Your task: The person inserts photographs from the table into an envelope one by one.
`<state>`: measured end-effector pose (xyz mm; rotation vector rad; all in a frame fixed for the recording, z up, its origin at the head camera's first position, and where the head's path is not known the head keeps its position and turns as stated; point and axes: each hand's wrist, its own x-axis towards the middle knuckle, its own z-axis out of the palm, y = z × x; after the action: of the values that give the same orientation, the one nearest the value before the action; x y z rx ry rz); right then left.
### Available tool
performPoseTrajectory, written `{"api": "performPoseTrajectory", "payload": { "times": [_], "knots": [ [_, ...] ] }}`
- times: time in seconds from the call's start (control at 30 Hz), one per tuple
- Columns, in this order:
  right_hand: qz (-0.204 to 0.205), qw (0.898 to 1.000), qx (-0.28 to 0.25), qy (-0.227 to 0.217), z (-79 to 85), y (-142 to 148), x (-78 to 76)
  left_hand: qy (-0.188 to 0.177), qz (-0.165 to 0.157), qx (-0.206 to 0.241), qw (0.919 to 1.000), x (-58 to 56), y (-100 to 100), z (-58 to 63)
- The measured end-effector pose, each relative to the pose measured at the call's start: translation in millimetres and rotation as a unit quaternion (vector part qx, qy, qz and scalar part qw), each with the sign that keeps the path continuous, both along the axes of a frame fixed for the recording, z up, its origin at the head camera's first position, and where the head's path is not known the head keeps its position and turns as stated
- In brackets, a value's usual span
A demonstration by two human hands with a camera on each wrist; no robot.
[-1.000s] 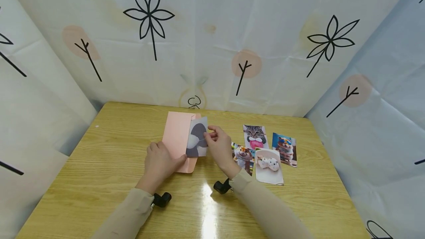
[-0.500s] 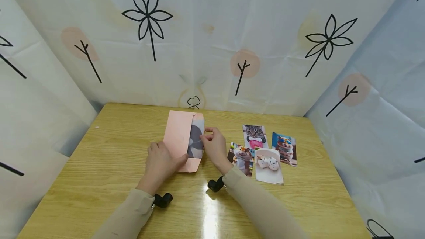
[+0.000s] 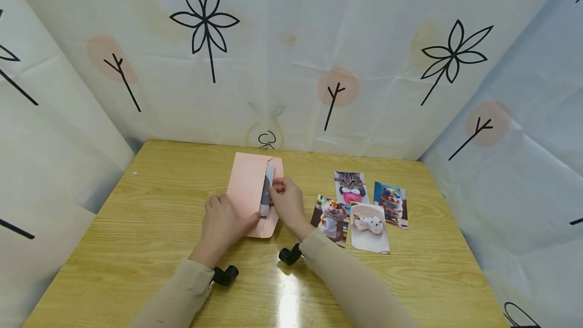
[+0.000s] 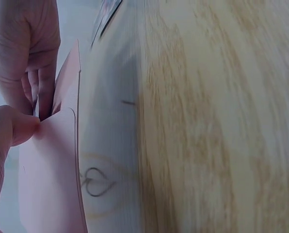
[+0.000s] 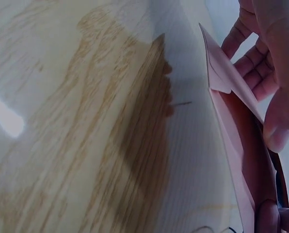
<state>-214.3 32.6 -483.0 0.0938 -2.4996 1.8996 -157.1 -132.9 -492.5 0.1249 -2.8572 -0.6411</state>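
A pink envelope (image 3: 246, 181) is propped up off the table, its opening on the right side. My left hand (image 3: 222, 219) grips its lower left, and the thumb (image 4: 18, 127) presses near the opening in the left wrist view. Inside the mouth sits a grey-and-white photo card (image 3: 265, 197); just a narrow strip of it shows. My right hand (image 3: 288, 204) pinches that card's outer edge. In the right wrist view, the right thumb (image 5: 279, 138) is at the opening, with the other fingers behind the envelope's flap (image 5: 219, 73).
Several animal photos lie to the right: a cat photo (image 3: 350, 189), one with blue goggles (image 3: 390, 204), one of white animals in a bowl (image 3: 370, 227) and one of a hamster-like animal (image 3: 331, 216). A patterned white curtain (image 3: 291, 54) stands behind the wooden table (image 3: 150, 216).
The photo card has slid left, deeper into the envelope, so less of it shows. My right hand has moved left with it. The left hand keeps its hold, the envelope shifting slightly right.
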Motion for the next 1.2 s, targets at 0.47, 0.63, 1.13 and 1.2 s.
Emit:
{"api": "performPoseTrajectory", "payload": {
  "times": [0.47, 0.63, 1.13, 1.2],
  "knots": [
    [0.058, 0.998, 0.014, -0.01, 1.0, 1.5, 0.6, -0.003, 0.006, 0.004, 1.0, 1.2, -0.1, -1.0],
    [0.044, 0.998, 0.032, 0.027, 11.2, 21.7, 6.0, -0.027, 0.007, -0.001, 0.9996, 1.4, -3.3, -1.3],
    [-0.066, 0.983, 0.172, -0.007, 11.2, 142.8, 12.3, -0.027, 0.003, 0.0, 0.9996, 4.6, -11.4, -0.5],
    [-0.072, 0.98, 0.183, -0.015, 9.1, 155.2, 13.8, -0.025, 0.002, 0.003, 0.9997, 5.0, -12.0, -1.0]
  ]
}}
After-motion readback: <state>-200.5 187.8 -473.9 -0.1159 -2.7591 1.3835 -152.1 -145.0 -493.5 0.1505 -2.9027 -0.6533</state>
